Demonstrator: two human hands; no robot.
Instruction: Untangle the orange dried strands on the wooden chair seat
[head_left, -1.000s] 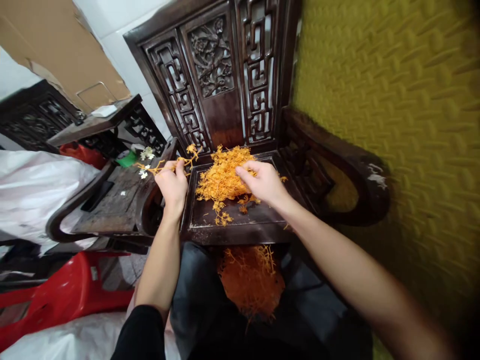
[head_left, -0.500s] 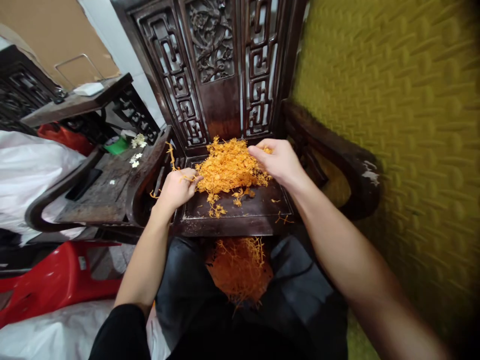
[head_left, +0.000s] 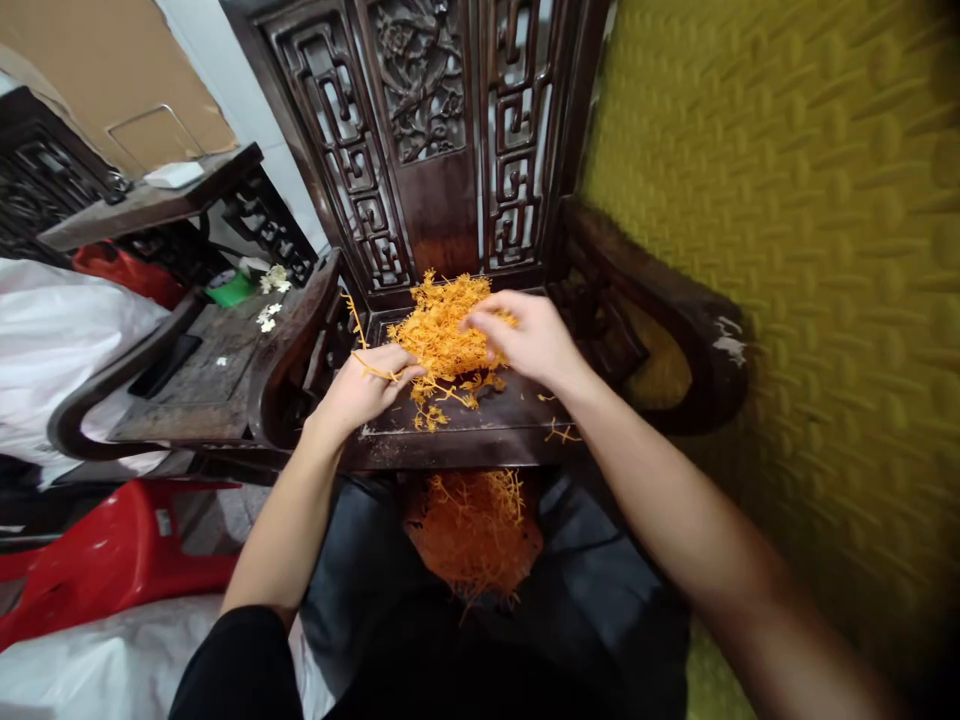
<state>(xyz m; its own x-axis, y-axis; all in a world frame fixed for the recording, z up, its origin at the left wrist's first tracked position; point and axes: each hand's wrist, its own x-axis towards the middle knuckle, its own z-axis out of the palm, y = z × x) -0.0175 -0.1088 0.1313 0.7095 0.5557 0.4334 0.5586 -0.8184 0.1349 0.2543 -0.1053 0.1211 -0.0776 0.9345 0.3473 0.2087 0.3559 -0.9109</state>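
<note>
On the seat of a dark carved wooden chair (head_left: 465, 452) lies a heap of orange branched plastic-looking sprigs (head_left: 442, 325). At the heap's near left side, my left hand (head_left: 369, 385) is closed on a thin orange branched stem (head_left: 354, 318), which sticks out past the knuckles. My right hand (head_left: 525, 335) reaches over the heap's right side, its bent fingers apart; nothing shows clearly between them. A few loose sprigs (head_left: 431, 412) lie on the seat in front of the heap.
Below the seat edge, between my knees, an orange-red container (head_left: 469, 545) holds more orange stems. Armrests (head_left: 720, 350) flank the seat. Leftward are another wooden chair with pale flower pieces (head_left: 268, 318) and green tape (head_left: 231, 289), a red plastic stool (head_left: 112, 560) and white sacks (head_left: 67, 340).
My right hand has moved left over the heap, its fingers now more spread. My left hand has shifted slightly right towards the heap, still with the orange stem.
</note>
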